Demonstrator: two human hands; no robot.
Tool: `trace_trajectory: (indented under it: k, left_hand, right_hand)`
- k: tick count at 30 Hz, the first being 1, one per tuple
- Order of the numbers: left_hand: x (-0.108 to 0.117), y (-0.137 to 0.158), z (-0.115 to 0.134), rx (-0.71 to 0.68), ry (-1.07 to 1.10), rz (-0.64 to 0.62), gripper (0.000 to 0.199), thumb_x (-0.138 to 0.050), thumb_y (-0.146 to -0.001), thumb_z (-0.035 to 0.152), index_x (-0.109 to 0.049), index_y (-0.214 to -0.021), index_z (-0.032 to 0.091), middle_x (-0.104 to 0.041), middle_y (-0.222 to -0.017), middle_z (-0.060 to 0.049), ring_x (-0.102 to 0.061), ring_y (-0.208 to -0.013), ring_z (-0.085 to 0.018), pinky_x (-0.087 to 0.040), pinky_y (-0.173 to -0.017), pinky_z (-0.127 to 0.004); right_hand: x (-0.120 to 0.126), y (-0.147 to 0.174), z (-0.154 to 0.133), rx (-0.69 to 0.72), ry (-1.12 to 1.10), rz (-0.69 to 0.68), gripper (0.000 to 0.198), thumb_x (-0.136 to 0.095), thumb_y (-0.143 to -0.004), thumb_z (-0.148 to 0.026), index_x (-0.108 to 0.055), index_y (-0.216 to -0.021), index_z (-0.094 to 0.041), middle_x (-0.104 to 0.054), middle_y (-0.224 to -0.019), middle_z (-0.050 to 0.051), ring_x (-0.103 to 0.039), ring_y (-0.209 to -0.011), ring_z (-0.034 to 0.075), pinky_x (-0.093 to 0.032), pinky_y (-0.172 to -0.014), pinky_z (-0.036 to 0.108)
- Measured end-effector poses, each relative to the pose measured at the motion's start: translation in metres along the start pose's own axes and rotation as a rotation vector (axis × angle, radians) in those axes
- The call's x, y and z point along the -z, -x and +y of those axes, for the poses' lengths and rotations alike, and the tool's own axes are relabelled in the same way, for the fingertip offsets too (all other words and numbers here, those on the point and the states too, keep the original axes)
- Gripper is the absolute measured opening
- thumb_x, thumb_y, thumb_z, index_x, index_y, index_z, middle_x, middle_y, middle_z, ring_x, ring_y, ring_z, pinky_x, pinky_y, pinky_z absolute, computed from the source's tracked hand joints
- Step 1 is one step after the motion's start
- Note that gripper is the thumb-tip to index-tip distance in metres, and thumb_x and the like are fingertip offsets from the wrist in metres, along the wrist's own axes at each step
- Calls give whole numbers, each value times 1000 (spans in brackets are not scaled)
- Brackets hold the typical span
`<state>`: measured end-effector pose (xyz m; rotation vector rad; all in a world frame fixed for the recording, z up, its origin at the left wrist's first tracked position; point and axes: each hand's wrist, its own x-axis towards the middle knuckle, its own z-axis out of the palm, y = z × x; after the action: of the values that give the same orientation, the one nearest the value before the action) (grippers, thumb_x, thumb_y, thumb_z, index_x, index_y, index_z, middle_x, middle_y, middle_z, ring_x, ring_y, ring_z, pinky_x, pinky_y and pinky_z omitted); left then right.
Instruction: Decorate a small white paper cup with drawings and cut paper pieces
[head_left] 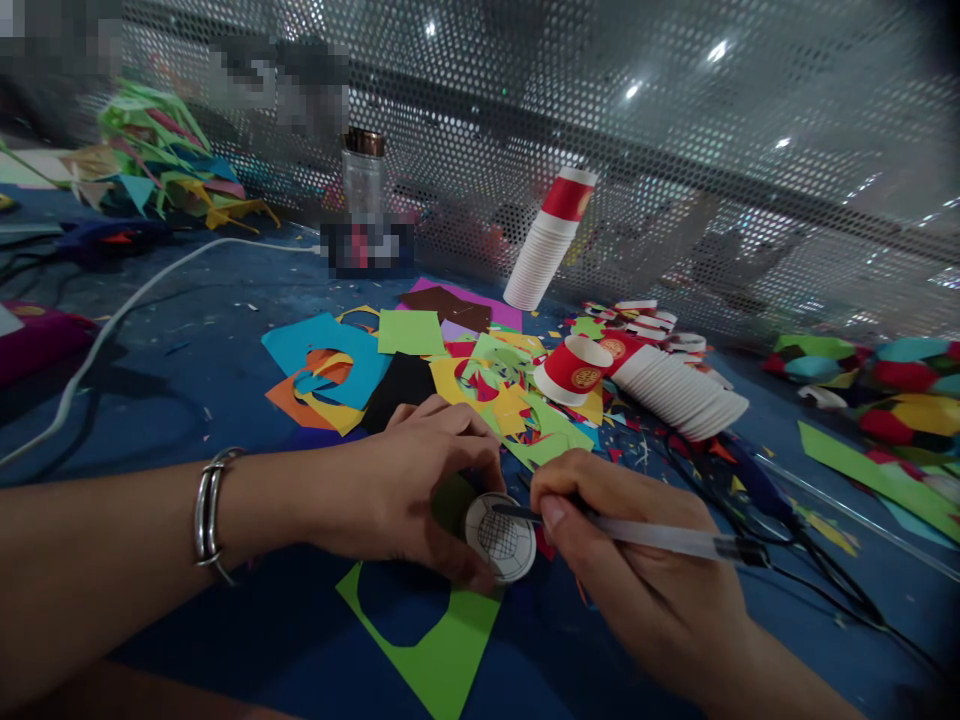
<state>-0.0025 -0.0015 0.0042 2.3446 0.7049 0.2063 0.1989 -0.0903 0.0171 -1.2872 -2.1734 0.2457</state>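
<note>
**White disc, gripped on its rim and worked by a pen, with paper crowding its far side**

The white disc [501,540], a grid drawn on its face, sits at the far corner of a green sheet [442,672] with a large hole. Whether it rests on anything is hidden. The left hand [416,480] is half closed around it, thumb on the near side and fingers curled over the far side. The right hand [637,595] is closed in a writing grip on a pen [652,535], its dark tip over the grid; contact is too fine to confirm.

The likeliest fault is a stray line, should the thumb slip and let the disc turn. The pen could also run off the rim, as the face is small, or smear wet ink if a fingertip brushes it.

Forward room is tight: loose paper scraps [517,405] and a red-and-white cup [559,375] lie just beyond the fingers. On the right, a dark cable [831,592] runs close behind the pen and might catch the wrist. The blue table [202,400] offers more room leftward, beyond the left forearm.
</note>
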Motion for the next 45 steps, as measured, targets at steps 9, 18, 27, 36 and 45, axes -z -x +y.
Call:
trace_trajectory:
  k: [9,18,27,36,45]
  left_hand:
    - [0,1,-1,-19,3,13,47,-84,-65,53,-67,-103,31,-54,-123,-2,-43,-119,-31,-35,-99,-47]
    - [-1,-1,0,-6,-11,5,50,-86,-62,53,-68,-103,32,-53,-124,-2,-42,-120,-32,-34,-100,-48]
    - [0,-1,1,16,-18,-16,48,-86,-64,51,-67,-105,33,-52,-126,-1,-42,-120,-31,-33,-101,-47]
    - [0,1,-1,-21,-20,1,47,-83,-66,54,-66,-104,33,-53,-124,0,-43,-119,-30,-34,-100,-47]
    - [0,0,1,0,-24,-1,47,-85,-64,51,-67,-104,32,-53,-124,-1,-42,-119,-30,-34,-99,-46]
  right_hand:
    - [-1,-2,1,15,-18,-3,20,-44,-95,-15,-58,-82,-20,-62,-67,-2,-56,-55,11,-41,-53,25]
    - [-2,-1,1,20,-16,-5,19,-45,-95,-14,-58,-83,-20,-62,-69,-2,-56,-56,10,-41,-54,25]
    - [-1,0,1,8,-1,-2,19,-44,-94,-15,-57,-81,-21,-59,-66,-4,-55,-54,10,-39,-53,26]
    - [-2,1,5,20,-12,2,18,-45,-95,-15,-58,-84,-21,-61,-67,-3,-56,-55,10,-40,-54,25]
    - [-3,-1,2,27,-10,23,19,-45,-95,-14,-57,-83,-20,-61,-69,-3,-57,-55,8,-42,-55,23]
